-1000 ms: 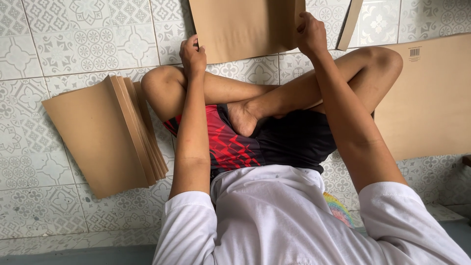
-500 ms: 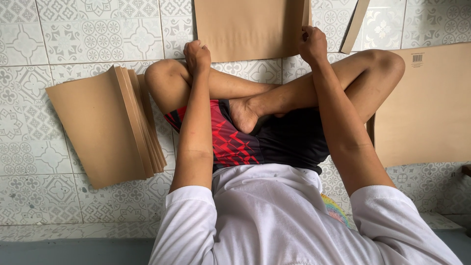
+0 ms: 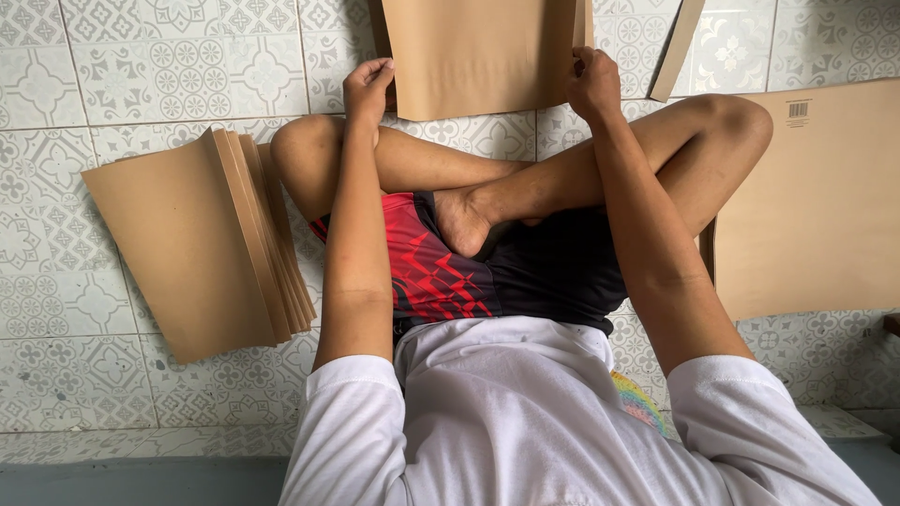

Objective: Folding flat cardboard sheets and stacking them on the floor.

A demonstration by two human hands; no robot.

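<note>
Pinching the lower left corner of a brown paper sheet [image 3: 478, 56], the left hand [image 3: 367, 86] has its fingers curled over the edge, while the right hand [image 3: 592, 82] grips the sheet's right edge the same way. That sheet lies flat on the patterned tile floor [image 3: 141, 75] just beyond the person's crossed legs. A fanned stack of brown sheets [image 3: 202, 248] sits left of the knee; a larger brown board [image 3: 816, 201] lies right.

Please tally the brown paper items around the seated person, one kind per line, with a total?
Brown paper sheet gripped by left hand and right hand: 1
Fanned stack of folded brown paper pieces: 1
Large flat brown sheet: 1
Narrow brown strip: 1
Total: 4
</note>
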